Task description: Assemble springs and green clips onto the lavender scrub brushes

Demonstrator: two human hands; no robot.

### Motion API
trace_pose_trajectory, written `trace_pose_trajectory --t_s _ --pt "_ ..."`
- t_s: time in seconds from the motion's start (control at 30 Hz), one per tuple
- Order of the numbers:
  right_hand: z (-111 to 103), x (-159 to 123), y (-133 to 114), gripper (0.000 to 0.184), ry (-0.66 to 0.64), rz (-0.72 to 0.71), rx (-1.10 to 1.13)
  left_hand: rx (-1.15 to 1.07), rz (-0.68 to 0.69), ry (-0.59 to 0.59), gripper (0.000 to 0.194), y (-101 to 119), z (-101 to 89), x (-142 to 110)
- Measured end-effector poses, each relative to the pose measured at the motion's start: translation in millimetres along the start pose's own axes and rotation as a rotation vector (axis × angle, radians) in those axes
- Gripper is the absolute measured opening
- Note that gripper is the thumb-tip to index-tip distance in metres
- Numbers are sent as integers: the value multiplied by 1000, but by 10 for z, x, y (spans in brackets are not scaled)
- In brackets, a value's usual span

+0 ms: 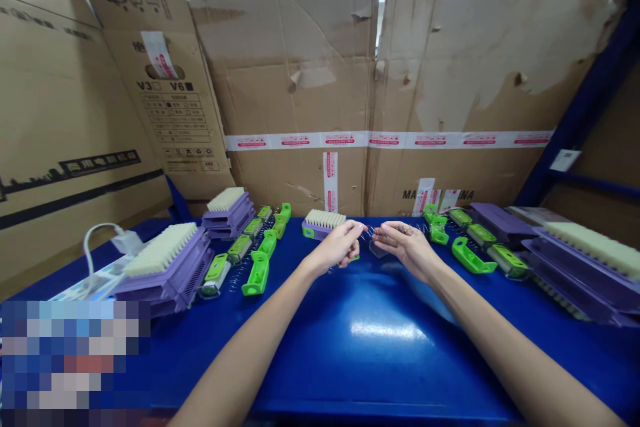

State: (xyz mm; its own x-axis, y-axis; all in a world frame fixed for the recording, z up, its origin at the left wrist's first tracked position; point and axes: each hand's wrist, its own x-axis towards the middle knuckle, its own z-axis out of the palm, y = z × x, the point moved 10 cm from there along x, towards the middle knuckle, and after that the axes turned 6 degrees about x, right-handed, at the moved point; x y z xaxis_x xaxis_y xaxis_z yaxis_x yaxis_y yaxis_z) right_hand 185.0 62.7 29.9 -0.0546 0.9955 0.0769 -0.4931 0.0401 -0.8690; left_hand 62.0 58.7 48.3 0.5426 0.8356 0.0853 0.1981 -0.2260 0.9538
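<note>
**Fine wire pieces between two raised hands, the brush block beyond the left**

The left hand and the right hand face each other above the middle of the desk, near but apart. Fine wire pieces, seemingly coiled, show in the gap between the fingertips, to the right of the left hand and to the left of the right; their long axis is too blurred to read. Left grip: fingers curled inward, index finger pointing across; whether it grasps anything cannot be told. Right grip: fingers bent towards the thumb, a clear piece just below the fingertips; contact with it cannot be made out.

The purple brush block lies on the desk beyond the left hand, bristles upward, long axis running roughly across the view. The left hand is the nearer to it and overlaps its right end; touching or not is unclear.

At either side, green brackets are set in rows running away from the viewer, flanked on the outside by purple stacks. Cardboard panels stand upright behind.
</note>
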Motion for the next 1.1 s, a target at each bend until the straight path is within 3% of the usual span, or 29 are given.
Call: trace_pose_trajectory --t_s 0.17,0.27,0.47,0.6,0.8,0.97,1.1 --pt "-98 -24 -67 29 114 -39 -62 -96 -40 76 43 -15 -42 -4" --pt "-51 -55 -112 32 100 -88 -108 -175 -105 110 33 -111 -46 14" --pt "57 -139 -27 30 67 -102 -587 -165 -169 207 34 -224 -107 7" --pt "121 -229 -50 31 79 -133 -648 -248 -209 276 40 -250 -137 -22" --pt "297 -293 -41 34 69 -174 -571 -431 -124 214 50 -113 20 11" --pt "223 -262 -16 40 132 -183 -535 -301 -37 129 48 49 133 5" --pt "-22 -235 -368 46 249 -287 -596 -73 -11 123 46 49 88 -2"
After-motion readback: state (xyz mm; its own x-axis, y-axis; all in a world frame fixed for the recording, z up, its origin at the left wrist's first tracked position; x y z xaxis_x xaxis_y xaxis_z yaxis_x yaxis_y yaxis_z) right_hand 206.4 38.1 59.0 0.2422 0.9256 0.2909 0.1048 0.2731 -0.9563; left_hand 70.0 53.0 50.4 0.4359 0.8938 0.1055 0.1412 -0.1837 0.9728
